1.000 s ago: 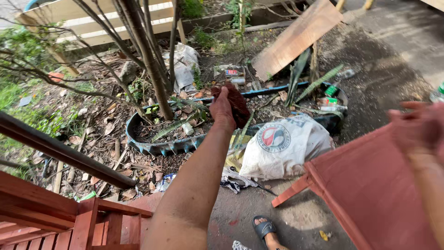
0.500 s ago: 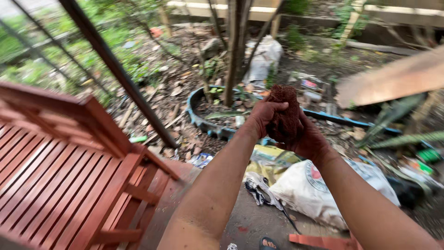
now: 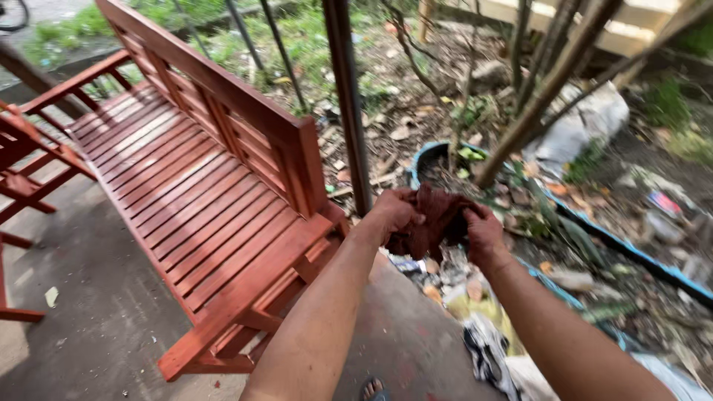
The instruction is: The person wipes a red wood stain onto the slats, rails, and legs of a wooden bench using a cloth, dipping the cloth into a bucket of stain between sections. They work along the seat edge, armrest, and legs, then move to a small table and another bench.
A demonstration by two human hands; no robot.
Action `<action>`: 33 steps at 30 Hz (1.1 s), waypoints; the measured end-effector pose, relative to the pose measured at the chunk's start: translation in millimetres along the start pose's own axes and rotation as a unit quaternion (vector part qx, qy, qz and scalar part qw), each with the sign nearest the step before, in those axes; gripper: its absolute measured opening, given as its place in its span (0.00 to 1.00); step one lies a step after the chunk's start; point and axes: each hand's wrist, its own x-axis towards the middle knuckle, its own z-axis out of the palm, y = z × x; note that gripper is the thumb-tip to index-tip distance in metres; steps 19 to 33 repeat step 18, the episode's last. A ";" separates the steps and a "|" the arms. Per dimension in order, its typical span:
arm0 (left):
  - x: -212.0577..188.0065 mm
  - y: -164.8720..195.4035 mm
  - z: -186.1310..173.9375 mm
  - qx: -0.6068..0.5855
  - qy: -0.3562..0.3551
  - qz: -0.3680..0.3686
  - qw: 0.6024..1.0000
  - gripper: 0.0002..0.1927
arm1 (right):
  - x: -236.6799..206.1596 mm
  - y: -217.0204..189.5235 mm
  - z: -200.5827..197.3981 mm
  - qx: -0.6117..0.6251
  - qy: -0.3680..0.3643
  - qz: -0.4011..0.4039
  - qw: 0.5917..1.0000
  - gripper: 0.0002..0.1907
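Reddish-brown rag (image 3: 434, 223) bunched between both hands, red slatted bench (image 3: 200, 186) on concrete floor (image 3: 89, 304)

The left hand (image 3: 394, 212) and right hand (image 3: 484, 234) have moved apart, stretching the dark red rag (image 3: 437, 221) between them. The red wooden bench (image 3: 200, 193) now lies left of the hands.

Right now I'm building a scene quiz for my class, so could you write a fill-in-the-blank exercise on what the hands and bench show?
1. Both hands, left hand and right hand, grip a dark red ____.
2. The slatted bench is made of ____.
3. The bench lies to the ____ of the hands.
4. A grey metal ____ stands just behind the left hand.

Missing words: rag; wood; left; pole
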 end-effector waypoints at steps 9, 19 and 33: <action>-20.4 -23.4 -159.6 -0.177 0.095 -0.006 0.980 0.21 | 42.3 54.5 209.4 0.136 -0.075 -0.081 0.985 0.08; -20.7 0.7 -220.7 -0.287 0.232 -0.015 0.929 0.30 | 76.6 43.4 335.6 -0.141 0.050 -0.291 0.945 0.13; -20.7 0.7 -220.7 -0.287 0.232 -0.015 0.929 0.30 | 76.6 43.4 335.6 -0.141 0.050 -0.291 0.945 0.13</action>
